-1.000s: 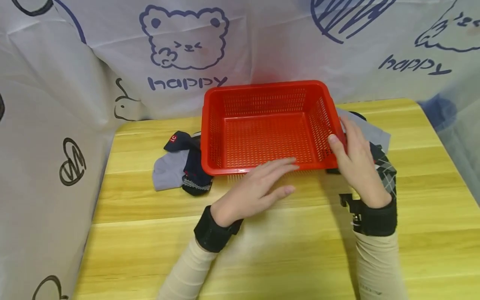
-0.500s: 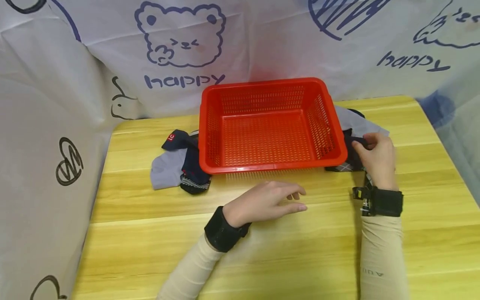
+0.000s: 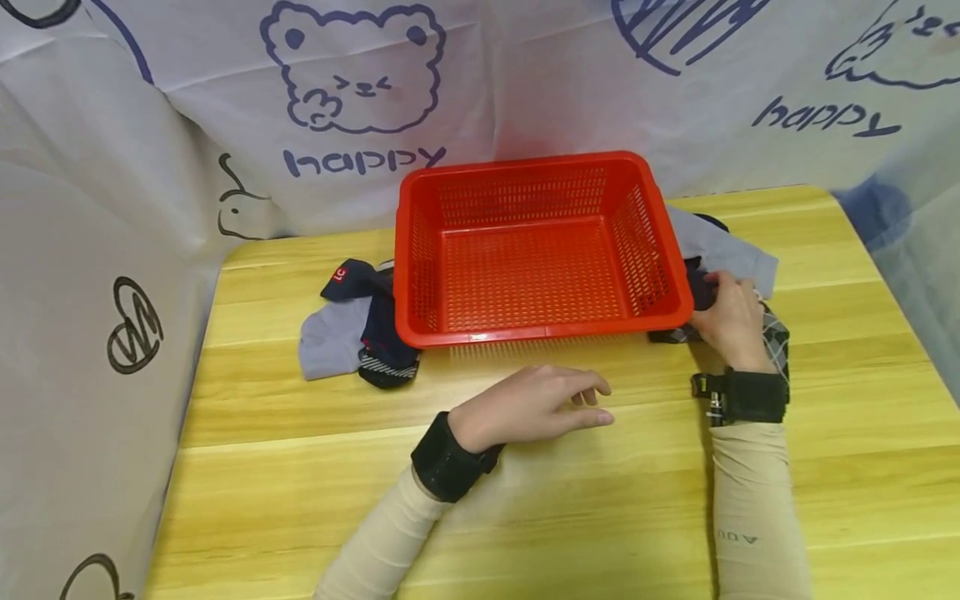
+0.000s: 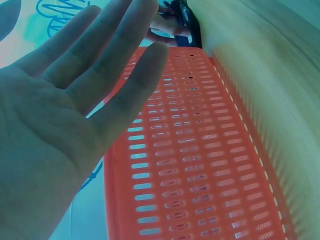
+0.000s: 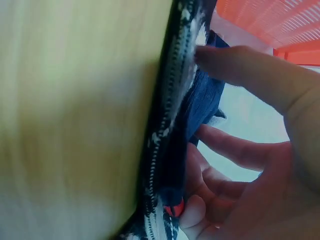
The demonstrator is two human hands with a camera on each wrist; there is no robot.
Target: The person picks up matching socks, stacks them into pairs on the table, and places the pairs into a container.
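The right hand point(image 3: 729, 323) is at the right of the frame, its fingers bent over a navy sock point(image 3: 701, 289) lying just beside the basket's right wall. In the right wrist view the thumb tip and index tip stand apart against the cloth, with the other fingers curled in at its lower part; whether they pinch it or only rest on it, I cannot tell.

The left hand point(image 3: 529, 406) hangs at the lower middle of the frame, fingers loosely bent and holding nothing, apart from the basket's near rim. The right hand is plainly the nearer one: the sock lies at its fingertips, toward the upper left, while from the left hand it lies well off to the upper right.

The sock's long axis is hard to read in the head view, since the hand covers part of it; in the right wrist view its visible stretch runs from upper right to lower left.

The red basket point(image 3: 546, 334), at the upper middle, has its long axis running left to right. It parts two lots of socks: a left pile point(image 3: 332, 340), and the navy sock with a grey sock point(image 3: 726, 252) above it and an argyle sock point(image 3: 777, 340) beside the right hand.
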